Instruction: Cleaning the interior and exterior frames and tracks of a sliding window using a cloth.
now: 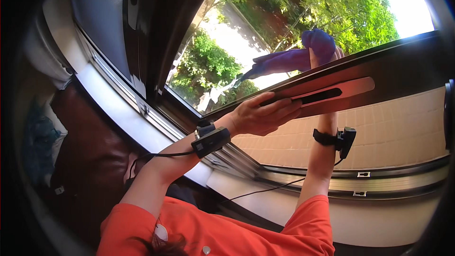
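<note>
My left hand [266,113] lies on the dark frame of a sliding window [387,71], its fingertips at the recessed pull handle [337,94]. My right arm reaches past the frame's edge to the far side of the glass. There my right hand [328,53] has a blue-purple cloth [284,62] bunched over it, one end hanging toward the lower left and seen through the pane. The frame hides part of that wrist, and the cloth covers most of the fingers. Each wrist wears a strapped black device with a cable.
Below the window frame run the metal tracks [391,181] and a pale sill [373,217]. A dark mesh screen [99,17] stands at the upper left. A brown leather-like seat [92,124] lies at the left, with crumpled cloth [42,135] beside it. Trees and a tiled wall show outside.
</note>
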Tool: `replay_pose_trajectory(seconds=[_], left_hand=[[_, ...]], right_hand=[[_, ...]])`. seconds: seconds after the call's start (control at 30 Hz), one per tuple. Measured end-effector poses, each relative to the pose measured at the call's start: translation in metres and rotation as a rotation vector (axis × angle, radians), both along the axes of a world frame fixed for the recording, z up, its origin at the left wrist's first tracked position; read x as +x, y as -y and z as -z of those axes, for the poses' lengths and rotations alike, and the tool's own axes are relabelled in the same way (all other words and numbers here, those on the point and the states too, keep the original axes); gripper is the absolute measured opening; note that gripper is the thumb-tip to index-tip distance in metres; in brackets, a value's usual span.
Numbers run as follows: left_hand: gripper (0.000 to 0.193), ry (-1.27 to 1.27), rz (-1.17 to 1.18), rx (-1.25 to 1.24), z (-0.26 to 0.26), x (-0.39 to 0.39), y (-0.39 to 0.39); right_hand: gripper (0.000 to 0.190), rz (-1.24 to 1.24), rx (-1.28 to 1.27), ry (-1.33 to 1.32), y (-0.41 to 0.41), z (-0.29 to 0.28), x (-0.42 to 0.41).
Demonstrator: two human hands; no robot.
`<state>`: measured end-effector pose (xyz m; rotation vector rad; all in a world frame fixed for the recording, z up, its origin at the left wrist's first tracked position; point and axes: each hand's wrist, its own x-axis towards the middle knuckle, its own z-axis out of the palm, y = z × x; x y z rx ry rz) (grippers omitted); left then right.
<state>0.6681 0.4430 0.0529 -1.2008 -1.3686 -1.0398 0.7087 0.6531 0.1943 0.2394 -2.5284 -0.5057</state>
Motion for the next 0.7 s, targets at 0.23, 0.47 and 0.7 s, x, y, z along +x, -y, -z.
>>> replay_pose_trajectory(seconds=[0.23,0.47,0.7], left_hand=[[0.038,0.014,-0.006,0.042,0.003,0.0,-0.005],[0.024,-0.014,-0.03,0.093,0.004,0.001,-0.009],[0.024,-0.015,-0.007,0.13,0.0,0.003,-0.01]], right_hand=[[0.032,-0.106,0.384,0.194,0.036,-0.015,-0.033],[0.034,-0.249,0.53,0.386,0.064,-0.011,-0.045],[0.035,-0.337,0.432,0.658,0.061,0.08,-0.011]])
